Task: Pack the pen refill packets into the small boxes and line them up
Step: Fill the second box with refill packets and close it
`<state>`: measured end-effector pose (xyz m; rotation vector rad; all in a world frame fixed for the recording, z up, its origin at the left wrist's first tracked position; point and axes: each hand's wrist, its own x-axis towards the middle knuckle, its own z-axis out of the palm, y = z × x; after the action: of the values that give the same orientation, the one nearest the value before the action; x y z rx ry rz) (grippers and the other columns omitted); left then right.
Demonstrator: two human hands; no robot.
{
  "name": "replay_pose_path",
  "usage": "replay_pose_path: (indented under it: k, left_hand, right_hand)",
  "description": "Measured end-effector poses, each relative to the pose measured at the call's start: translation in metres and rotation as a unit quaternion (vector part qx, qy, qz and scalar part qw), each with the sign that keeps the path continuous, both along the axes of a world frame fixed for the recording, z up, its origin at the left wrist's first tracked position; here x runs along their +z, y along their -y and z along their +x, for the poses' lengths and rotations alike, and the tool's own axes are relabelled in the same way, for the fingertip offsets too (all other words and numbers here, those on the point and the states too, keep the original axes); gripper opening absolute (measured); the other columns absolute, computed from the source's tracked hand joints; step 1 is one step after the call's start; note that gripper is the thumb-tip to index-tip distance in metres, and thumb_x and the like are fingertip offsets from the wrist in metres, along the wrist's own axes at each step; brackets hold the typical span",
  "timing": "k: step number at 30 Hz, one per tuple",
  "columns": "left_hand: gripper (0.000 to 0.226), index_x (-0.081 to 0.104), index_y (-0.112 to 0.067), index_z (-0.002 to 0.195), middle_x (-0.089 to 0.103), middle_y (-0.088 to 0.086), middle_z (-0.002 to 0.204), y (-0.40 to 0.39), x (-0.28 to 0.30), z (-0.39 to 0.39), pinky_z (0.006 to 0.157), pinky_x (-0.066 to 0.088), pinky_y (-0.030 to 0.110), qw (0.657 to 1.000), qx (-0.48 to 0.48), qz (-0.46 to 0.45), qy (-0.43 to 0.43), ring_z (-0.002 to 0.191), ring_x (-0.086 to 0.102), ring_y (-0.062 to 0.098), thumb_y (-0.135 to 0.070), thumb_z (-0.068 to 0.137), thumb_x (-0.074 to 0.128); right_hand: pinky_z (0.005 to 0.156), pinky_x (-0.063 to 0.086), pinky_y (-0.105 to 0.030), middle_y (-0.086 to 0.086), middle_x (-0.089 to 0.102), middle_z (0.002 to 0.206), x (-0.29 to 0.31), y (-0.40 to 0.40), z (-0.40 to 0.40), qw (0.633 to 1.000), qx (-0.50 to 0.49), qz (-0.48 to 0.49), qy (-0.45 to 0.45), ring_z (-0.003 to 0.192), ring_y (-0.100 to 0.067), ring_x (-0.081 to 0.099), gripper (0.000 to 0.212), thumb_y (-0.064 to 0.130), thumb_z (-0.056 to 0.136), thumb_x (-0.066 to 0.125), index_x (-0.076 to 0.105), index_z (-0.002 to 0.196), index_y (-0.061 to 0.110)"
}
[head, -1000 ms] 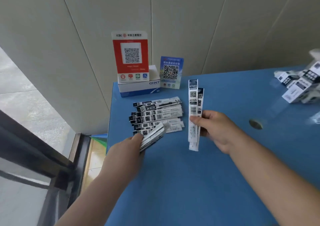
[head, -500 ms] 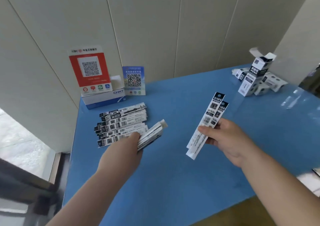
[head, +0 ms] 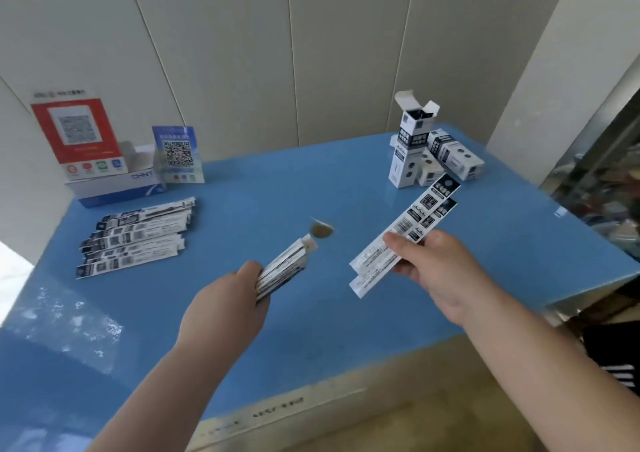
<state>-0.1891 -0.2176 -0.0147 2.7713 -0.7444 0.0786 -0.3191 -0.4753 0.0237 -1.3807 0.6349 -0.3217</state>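
Observation:
My left hand (head: 228, 299) grips a bunch of long white-and-black pen refill packets (head: 284, 266) edge-on above the blue table (head: 270, 195). My right hand (head: 429, 271) pinches two more refill packets (head: 408, 230), fanned slightly and tilted up toward the far right. A spread pile of several refill packets (head: 136, 235) lies flat at the left of the table. At the far right corner an upright small box (head: 408, 150) stands with its top flaps open, and other small boxes (head: 450, 155) lie on their sides beside it.
A red QR-code sign (head: 78, 136) and a blue QR-code card (head: 178, 154) stand by a white-and-blue carton (head: 114, 185) at the back left against the wall. A round cable hole (head: 322, 232) sits mid-table. A glass case edge (head: 595, 181) borders the right.
The view has swung right, bringing the boxes closer to centre. Both hands have carried their packets rightward, away from the flat pile; my right hand's packets now tilt toward the boxes.

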Motion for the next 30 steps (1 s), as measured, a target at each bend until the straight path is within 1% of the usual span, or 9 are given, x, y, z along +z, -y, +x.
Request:
replay_pose_path:
  k: [3,7,12,17,20,22,25,28,30]
  left_hand:
    - [0.025,0.035,-0.034,0.077,0.048,-0.004,0.059,0.025,-0.002,-0.022,0.040,0.026,0.028,1.000,0.004,0.011,-0.003,0.047,0.045,0.011,-0.036,0.092,0.055]
    - [0.021,0.037,-0.037,0.079,0.048,-0.006,0.059,0.052,-0.003,-0.032,0.041,0.025,0.026,1.000,0.008,0.025,-0.009,0.048,0.044,0.008,-0.039,0.090,0.055]
    - [0.024,0.038,-0.034,0.082,0.050,-0.008,0.064,0.098,-0.008,-0.016,0.044,0.033,0.028,0.999,0.000,0.021,-0.027,0.054,0.048,0.008,-0.047,0.092,0.055]
    - [0.035,0.040,-0.033,0.088,0.051,-0.010,0.069,0.174,-0.015,0.004,0.046,0.034,0.029,0.995,-0.064,0.031,-0.068,0.056,0.051,0.008,-0.063,0.089,0.057]
    - [0.039,0.041,-0.032,0.094,0.048,-0.011,0.076,0.226,-0.016,0.012,0.053,0.038,0.033,0.988,-0.131,0.054,-0.064,0.065,0.054,0.015,-0.067,0.090,0.055]
    - [0.037,0.040,-0.029,0.096,0.050,-0.009,0.082,0.258,-0.016,0.013,0.059,0.040,0.034,0.981,-0.173,0.073,-0.059,0.073,0.057,0.021,-0.064,0.092,0.052]
    - [0.029,0.043,-0.026,0.101,0.054,-0.008,0.091,0.299,-0.021,0.011,0.061,0.046,0.035,0.973,-0.207,0.085,-0.059,0.080,0.061,0.025,-0.055,0.097,0.048]
    - [0.026,0.042,-0.025,0.102,0.051,-0.008,0.091,0.338,-0.028,0.011,0.061,0.043,0.035,0.966,-0.229,0.108,-0.044,0.080,0.058,0.024,-0.051,0.098,0.048]
    - [0.027,0.041,-0.024,0.101,0.055,-0.005,0.095,0.362,-0.029,0.009,0.063,0.042,0.036,0.962,-0.241,0.127,-0.023,0.082,0.058,0.024,-0.050,0.099,0.047]
  right_hand:
    - [0.082,0.059,-0.034,-0.012,0.079,0.096,0.001,0.031,-0.017,1.000,0.000,0.010,-0.002,0.094,-0.023,0.076,0.015,0.018,0.097,0.067,0.068,0.100,0.003]
    - [0.071,0.059,-0.025,-0.011,0.079,0.096,0.001,0.065,-0.027,1.000,-0.007,0.030,-0.001,0.094,-0.022,0.077,0.015,0.018,0.098,0.066,0.069,0.101,0.004]
    - [0.075,0.060,-0.026,-0.010,0.079,0.097,-0.002,0.107,-0.027,0.999,-0.019,0.038,-0.002,0.094,-0.021,0.077,0.016,0.019,0.099,0.065,0.068,0.102,0.004]
    - [0.072,0.060,-0.022,-0.008,0.080,0.097,0.001,0.162,-0.029,0.997,-0.074,0.029,-0.003,0.093,-0.019,0.077,0.016,0.019,0.099,0.065,0.068,0.103,0.004]
    - [0.073,0.060,-0.023,-0.009,0.079,0.098,0.000,0.195,-0.034,0.993,-0.112,0.024,0.005,0.094,-0.020,0.077,0.016,0.019,0.098,0.065,0.069,0.103,0.004]
    - [0.075,0.060,-0.025,-0.008,0.079,0.098,-0.003,0.214,-0.037,0.991,-0.134,0.016,0.006,0.094,-0.020,0.077,0.014,0.019,0.098,0.065,0.070,0.101,0.006]
    - [0.075,0.060,-0.025,-0.007,0.080,0.097,-0.009,0.239,-0.042,0.989,-0.147,0.012,-0.006,0.096,-0.020,0.076,0.013,0.019,0.098,0.065,0.072,0.098,0.008]
    - [0.076,0.060,-0.028,-0.008,0.080,0.098,-0.011,0.267,-0.040,0.991,-0.134,0.012,-0.008,0.096,-0.021,0.076,0.013,0.018,0.098,0.066,0.076,0.090,0.014]
    - [0.078,0.059,-0.030,-0.009,0.079,0.099,-0.009,0.288,-0.034,0.993,-0.116,0.014,0.004,0.096,-0.022,0.076,0.017,0.016,0.098,0.065,0.078,0.086,0.017]
